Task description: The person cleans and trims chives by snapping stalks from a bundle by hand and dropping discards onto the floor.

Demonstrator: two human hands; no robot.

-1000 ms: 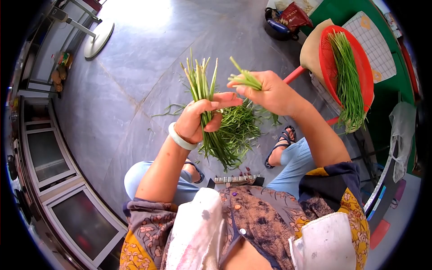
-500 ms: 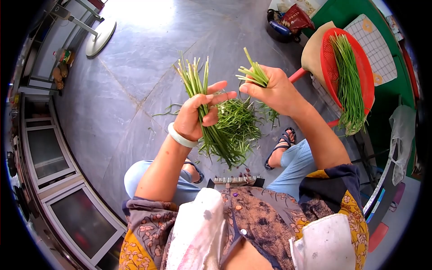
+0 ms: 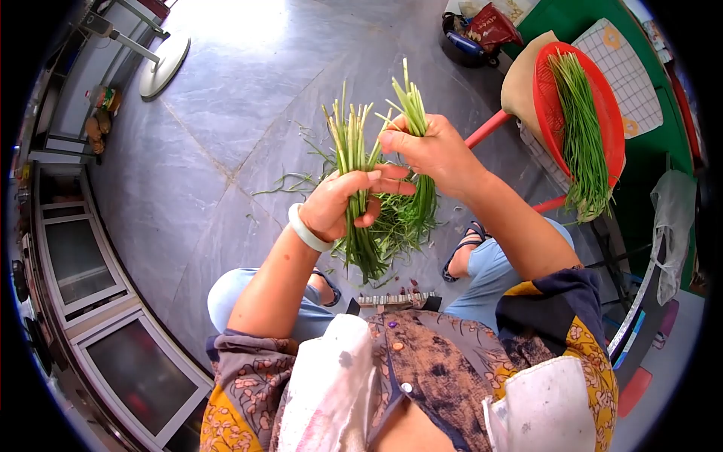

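Observation:
My left hand (image 3: 343,200), a pale bangle on its wrist, is closed around a bunch of long green stems (image 3: 354,143). Their pale ends point up and the dark green leaves hang below, with two fingers stretched to the right. Just right of it, my right hand (image 3: 433,154) pinches a smaller bunch of stems (image 3: 413,105), whose leaves hang beneath the hand. Thumb and fingertips of my right hand are close to the left bunch; whether they touch a stem of it is unclear. Loose green trimmings (image 3: 395,226) lie in a pile on the floor below both hands.
At the right, a red basket (image 3: 615,143) holding long green stems rests on a red-legged stool (image 3: 489,128). Behind it is a green table (image 3: 553,19) with a checked cloth. A dark pot (image 3: 459,53) stands at the top right, a round white stand base (image 3: 166,66) at the upper left.
My right hand has moved left and down towards my left hand, and its stems now stand more upright. My left hand has shifted slightly right with its bunch.

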